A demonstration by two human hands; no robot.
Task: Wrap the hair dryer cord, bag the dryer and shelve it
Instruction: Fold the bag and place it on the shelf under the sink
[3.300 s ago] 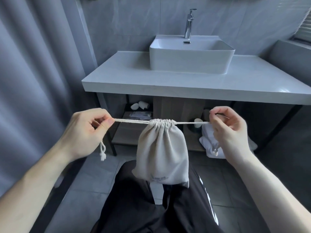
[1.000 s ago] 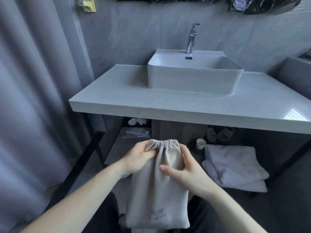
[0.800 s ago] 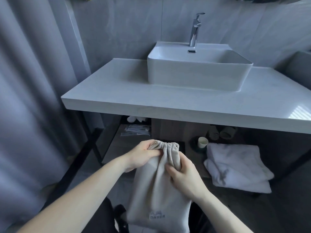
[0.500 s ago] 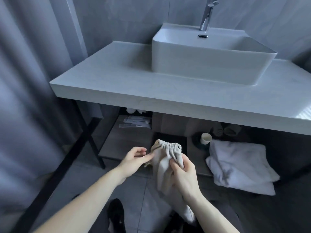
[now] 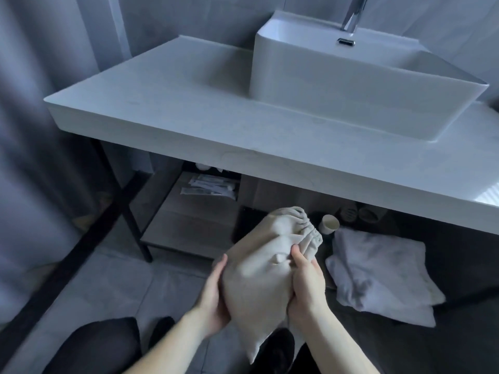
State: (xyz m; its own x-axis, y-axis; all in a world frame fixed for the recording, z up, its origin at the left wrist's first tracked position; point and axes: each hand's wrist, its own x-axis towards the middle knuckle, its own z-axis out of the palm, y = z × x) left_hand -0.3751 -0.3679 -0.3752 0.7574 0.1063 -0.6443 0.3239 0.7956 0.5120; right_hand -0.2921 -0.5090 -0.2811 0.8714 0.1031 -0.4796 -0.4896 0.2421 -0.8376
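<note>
A beige drawstring bag (image 5: 259, 276), its mouth cinched tight, bulges with something inside; the hair dryer itself is hidden. My left hand (image 5: 213, 292) cups the bag's left side and my right hand (image 5: 305, 284) grips its right side near the gathered neck. The bag is tilted with its neck pointing toward the low wooden shelf (image 5: 186, 225) under the vanity, a little in front of the shelf's edge and above the floor.
The white vanity counter (image 5: 189, 103) with a basin (image 5: 364, 87) overhangs the shelf. On the shelf lie packets (image 5: 208, 186), a paper cup (image 5: 329, 224) and folded white towels (image 5: 378, 271). A black frame leg (image 5: 127, 206) stands at left, beside a grey curtain (image 5: 40, 130).
The drawstrings were pulled tight, then both hands moved onto the bag. My view has dropped lower and closer, and the bag has tipped forward toward the shelf.
</note>
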